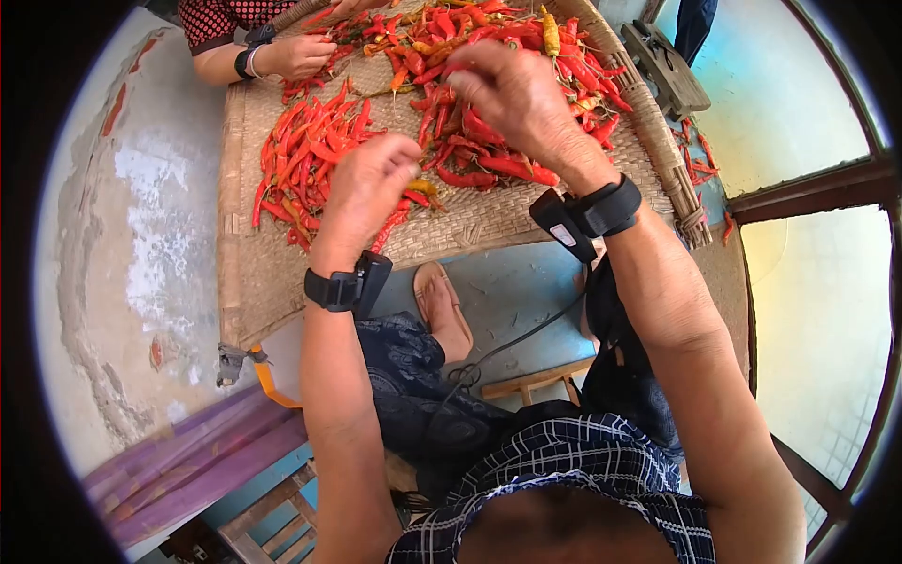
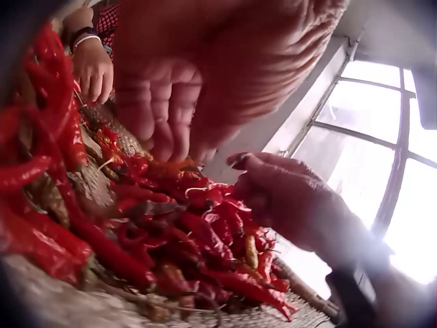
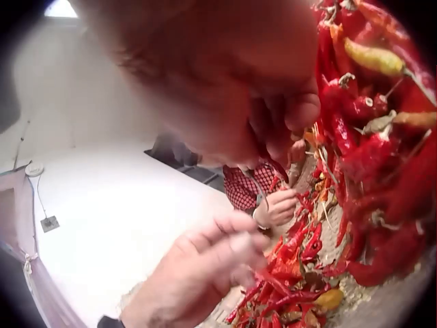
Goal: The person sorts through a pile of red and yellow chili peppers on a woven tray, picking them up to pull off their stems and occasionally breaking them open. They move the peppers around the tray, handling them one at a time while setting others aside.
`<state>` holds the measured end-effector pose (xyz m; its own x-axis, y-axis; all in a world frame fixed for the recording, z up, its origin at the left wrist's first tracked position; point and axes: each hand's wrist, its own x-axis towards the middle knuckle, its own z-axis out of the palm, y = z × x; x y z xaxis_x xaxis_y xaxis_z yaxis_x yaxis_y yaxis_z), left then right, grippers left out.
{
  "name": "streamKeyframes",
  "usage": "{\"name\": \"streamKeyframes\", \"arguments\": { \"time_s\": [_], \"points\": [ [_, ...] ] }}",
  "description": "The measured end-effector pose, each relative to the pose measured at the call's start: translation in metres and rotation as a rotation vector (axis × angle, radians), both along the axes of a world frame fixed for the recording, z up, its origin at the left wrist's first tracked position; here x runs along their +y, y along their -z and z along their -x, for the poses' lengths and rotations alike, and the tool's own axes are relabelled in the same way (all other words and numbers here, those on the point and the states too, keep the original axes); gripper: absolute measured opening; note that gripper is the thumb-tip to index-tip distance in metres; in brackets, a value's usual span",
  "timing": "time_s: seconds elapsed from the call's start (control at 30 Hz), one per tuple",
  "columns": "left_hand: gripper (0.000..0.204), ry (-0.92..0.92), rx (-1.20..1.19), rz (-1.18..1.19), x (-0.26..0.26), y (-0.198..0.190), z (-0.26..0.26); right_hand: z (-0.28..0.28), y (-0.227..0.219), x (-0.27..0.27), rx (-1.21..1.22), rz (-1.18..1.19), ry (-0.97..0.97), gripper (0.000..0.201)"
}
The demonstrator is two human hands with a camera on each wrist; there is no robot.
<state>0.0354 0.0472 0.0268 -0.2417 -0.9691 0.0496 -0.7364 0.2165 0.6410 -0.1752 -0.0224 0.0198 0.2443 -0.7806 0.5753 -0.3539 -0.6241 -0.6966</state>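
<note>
Red chili peppers (image 1: pixel 310 155) lie in a heap on the left of a woven tray, and a larger pile of chili peppers (image 1: pixel 489 155) spreads over its middle and right. My left hand (image 1: pixel 371 188) hovers above the front of the left heap, its fingers loosely bent with nothing between them. In the left wrist view its fingers (image 2: pixel 164 116) hang relaxed over the peppers. Over the larger pile, my right hand (image 1: pixel 526 103) is curled, pinching a red chili pepper (image 3: pixel 272 164) whose thin stem shows below the fingers in the right wrist view.
The woven tray (image 1: pixel 254 273) has a raised rim along its right side. Across it, another person's hand (image 1: pixel 299 58) works at the peppers. A small wooden stool (image 1: pixel 667 70) stands to the right, near fallen peppers (image 1: pixel 695 164) and a window (image 1: pixel 817 301). A wall (image 1: pixel 122 235) runs along the left.
</note>
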Motion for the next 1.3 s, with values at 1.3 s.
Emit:
{"name": "streamKeyframes", "arguments": {
  "time_s": [1.3],
  "points": [
    [0.023,-0.193,0.897,-0.133,-0.004,-0.012,-0.001,-0.016,-0.002,0.017,0.14,-0.162,-0.359,0.018]
  ]
}}
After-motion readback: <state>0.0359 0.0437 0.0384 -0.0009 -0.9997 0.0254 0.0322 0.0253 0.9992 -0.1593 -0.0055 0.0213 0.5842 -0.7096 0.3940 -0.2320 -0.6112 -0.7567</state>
